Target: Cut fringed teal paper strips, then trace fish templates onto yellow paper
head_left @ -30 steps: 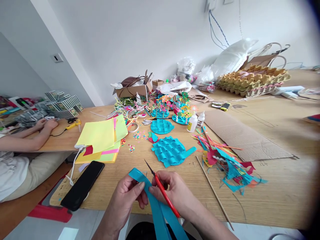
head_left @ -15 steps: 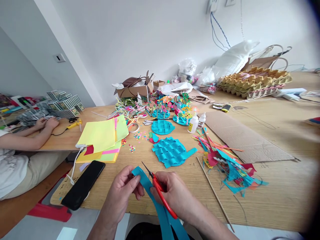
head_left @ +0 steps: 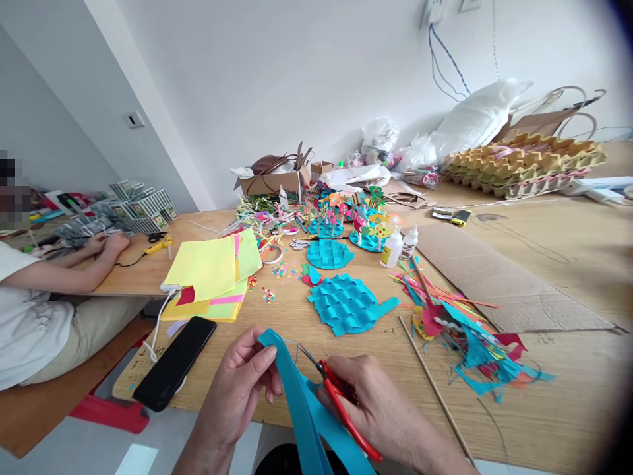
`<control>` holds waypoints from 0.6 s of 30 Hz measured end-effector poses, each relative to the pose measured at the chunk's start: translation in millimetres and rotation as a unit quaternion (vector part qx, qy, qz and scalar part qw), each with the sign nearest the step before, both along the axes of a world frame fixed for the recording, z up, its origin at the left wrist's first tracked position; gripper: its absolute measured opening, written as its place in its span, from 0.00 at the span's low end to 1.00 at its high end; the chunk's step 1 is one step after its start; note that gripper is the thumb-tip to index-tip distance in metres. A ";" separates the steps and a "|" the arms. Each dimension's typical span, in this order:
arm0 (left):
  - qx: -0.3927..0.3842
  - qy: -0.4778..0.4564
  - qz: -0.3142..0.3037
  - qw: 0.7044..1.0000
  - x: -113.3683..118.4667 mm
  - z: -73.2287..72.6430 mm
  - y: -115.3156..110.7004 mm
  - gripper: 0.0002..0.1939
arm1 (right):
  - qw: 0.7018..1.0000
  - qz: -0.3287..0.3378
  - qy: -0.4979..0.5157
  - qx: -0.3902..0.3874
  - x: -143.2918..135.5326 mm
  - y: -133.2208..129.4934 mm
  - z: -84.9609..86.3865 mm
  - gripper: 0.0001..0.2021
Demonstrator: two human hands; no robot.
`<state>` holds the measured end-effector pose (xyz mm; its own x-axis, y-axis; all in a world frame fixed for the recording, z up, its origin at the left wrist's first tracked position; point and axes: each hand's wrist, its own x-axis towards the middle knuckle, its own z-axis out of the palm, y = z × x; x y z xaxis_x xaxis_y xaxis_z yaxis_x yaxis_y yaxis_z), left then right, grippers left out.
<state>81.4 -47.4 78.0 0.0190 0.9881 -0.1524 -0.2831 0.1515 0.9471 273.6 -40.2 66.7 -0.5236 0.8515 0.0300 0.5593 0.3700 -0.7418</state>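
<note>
Cutting, seemingly: long blue paper strips (head_left: 295,396) pinched by left hand (head_left: 237,376); red-handled metal scissors (head_left: 345,417) gripped by right hand (head_left: 378,404); careful alignment called for next.

Your left hand (head_left: 240,379) pinches, thumb on top, the other fingers curled beneath. Your right hand (head_left: 366,396) grips with bent fingers, its back turned up. Your bare forearms (head_left: 435,452) slant inward, the hands apart.
</note>
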 end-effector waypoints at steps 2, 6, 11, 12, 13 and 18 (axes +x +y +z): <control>0.025 0.029 0.000 0.999 1.8 -0.3 0.2 0.11 | 1.000 0.007 0.001 0.001 -3.1 -2.7 2.1 0.18; 0.059 0.069 0.000 0.996 2.7 -0.6 1.0 0.09 | 1.000 0.012 -0.002 -0.008 -7.9 -5.5 4.4 0.17; 0.072 0.081 -0.007 0.994 2.3 -1.6 0.5 0.09 | 1.000 0.002 0.000 -0.005 -10.9 -6.1 2.3 0.17; 0.071 0.081 -0.009 0.994 2.4 -2.1 0.0 0.08 | 1.000 0.000 0.000 -0.003 -11.3 -6.2 2.0 0.17; 0.069 0.081 -0.012 0.994 2.5 -2.7 -0.5 0.08 | 1.000 -0.003 0.000 -0.002 -11.8 -6.1 2.0 0.17; 0.066 0.076 -0.013 0.995 3.3 -7.4 -2.2 0.08 | 1.000 -0.013 0.003 0.009 -14.4 -3.8 4.8 0.17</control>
